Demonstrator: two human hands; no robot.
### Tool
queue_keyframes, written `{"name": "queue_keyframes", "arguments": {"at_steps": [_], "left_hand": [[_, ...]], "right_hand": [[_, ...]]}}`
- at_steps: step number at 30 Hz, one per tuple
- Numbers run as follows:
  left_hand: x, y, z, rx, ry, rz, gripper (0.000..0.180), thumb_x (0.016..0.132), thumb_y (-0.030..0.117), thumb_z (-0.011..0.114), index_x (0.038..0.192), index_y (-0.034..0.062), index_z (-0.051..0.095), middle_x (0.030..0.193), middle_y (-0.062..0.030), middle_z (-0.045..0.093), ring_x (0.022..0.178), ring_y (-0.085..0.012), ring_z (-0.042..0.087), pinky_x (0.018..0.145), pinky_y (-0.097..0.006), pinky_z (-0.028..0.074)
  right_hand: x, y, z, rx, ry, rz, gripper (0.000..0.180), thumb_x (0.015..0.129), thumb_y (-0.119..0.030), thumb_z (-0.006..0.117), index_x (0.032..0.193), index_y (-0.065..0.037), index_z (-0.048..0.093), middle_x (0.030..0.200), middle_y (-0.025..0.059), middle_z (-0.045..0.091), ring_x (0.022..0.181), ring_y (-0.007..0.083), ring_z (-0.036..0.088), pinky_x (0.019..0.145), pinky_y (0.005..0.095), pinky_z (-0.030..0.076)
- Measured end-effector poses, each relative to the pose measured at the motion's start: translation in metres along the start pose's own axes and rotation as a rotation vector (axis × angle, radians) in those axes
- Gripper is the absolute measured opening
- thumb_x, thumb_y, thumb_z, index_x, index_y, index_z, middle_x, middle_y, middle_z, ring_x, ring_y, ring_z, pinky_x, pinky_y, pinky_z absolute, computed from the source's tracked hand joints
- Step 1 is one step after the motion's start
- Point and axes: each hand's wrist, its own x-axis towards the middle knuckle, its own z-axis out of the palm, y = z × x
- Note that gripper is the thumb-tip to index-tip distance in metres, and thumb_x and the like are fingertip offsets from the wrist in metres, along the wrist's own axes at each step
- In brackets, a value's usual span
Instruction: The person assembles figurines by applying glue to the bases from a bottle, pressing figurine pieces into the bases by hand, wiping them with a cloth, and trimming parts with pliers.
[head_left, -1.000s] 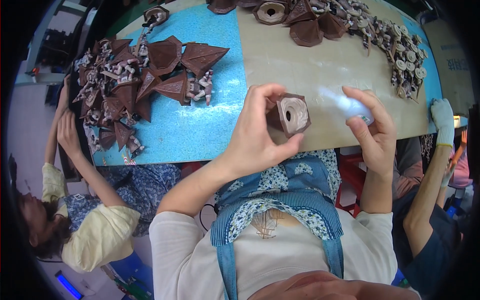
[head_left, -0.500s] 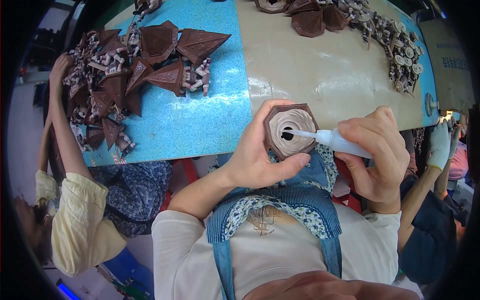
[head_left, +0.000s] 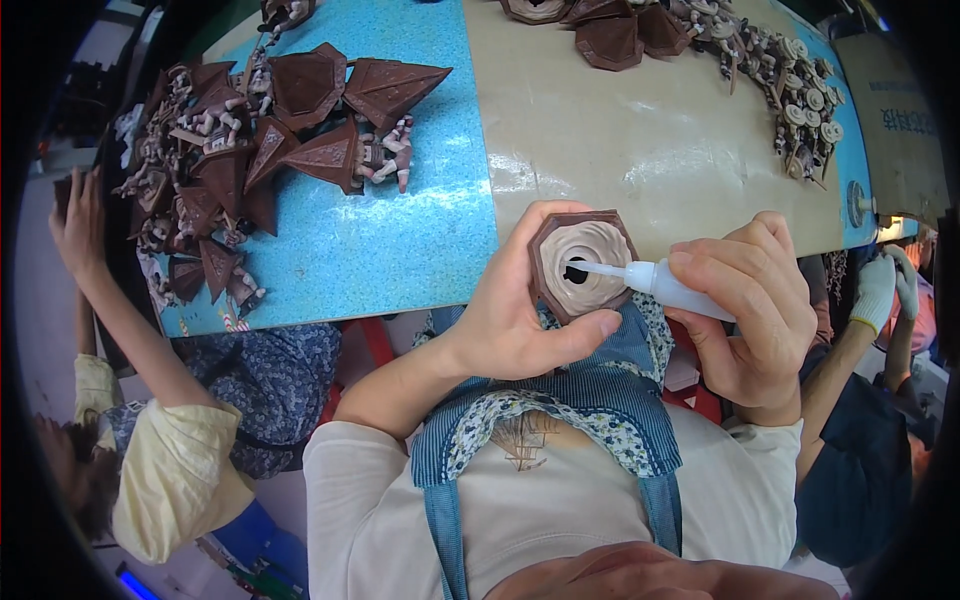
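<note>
My left hand (head_left: 530,310) is wrapped round a brown eight-sided base (head_left: 545,250), with its pale, ringed hollow side turned up. A dark hole shows in the middle of that hollow. Between the fingers and thumb of my right hand (head_left: 745,300) is a white squeeze bottle (head_left: 685,288), tilted so that its long thin nozzle (head_left: 605,268) reaches to the edge of the hole. Whether any liquid comes out is too small to tell.
Brown pointed pieces (head_left: 320,155) and small figures lie heaped on the blue table (head_left: 430,230) at left. Figures with pale round tops (head_left: 805,110) lie far right on brown sheeting (head_left: 600,130). A co-worker's arm (head_left: 135,310) is at left; gloved hands (head_left: 880,285) are at right.
The co-worker's hand at left has moved away from the heap toward the outer left. My hands, the base and the bottle have hardly moved.
</note>
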Motion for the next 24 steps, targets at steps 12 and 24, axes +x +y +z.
{"name": "queue_keyframes", "arguments": {"at_steps": [12, 24], "left_hand": [[0.004, 0.024, -0.016, 0.312, 0.020, -0.109, 0.067, 0.072, 0.011, 0.078, 0.125, 0.0001, 0.039, 0.110, -0.0132, 0.058, 0.101, -0.0188, 0.060, 0.087, -0.031, 0.048], [0.017, 0.052, -0.024, 1.331, 0.313, 0.306, 0.064, 0.067, 0.006, 0.079, 0.122, -0.0039, 0.047, 0.106, -0.0197, 0.058, 0.093, -0.0346, 0.061, 0.080, -0.038, 0.050]], "right_hand": [[-0.015, 0.060, 0.040, 0.997, 0.259, 0.549, 0.036, 0.083, 0.002, 0.062, 0.116, 0.004, 0.047, 0.105, 0.0140, 0.061, 0.095, 0.0183, 0.061, 0.085, 0.0296, 0.048], [0.020, 0.108, 0.080, 0.601, 0.114, 0.550, 0.036, 0.079, 0.007, 0.060, 0.114, -0.002, 0.056, 0.109, 0.0049, 0.063, 0.101, 0.0147, 0.059, 0.092, 0.0295, 0.046]]}}
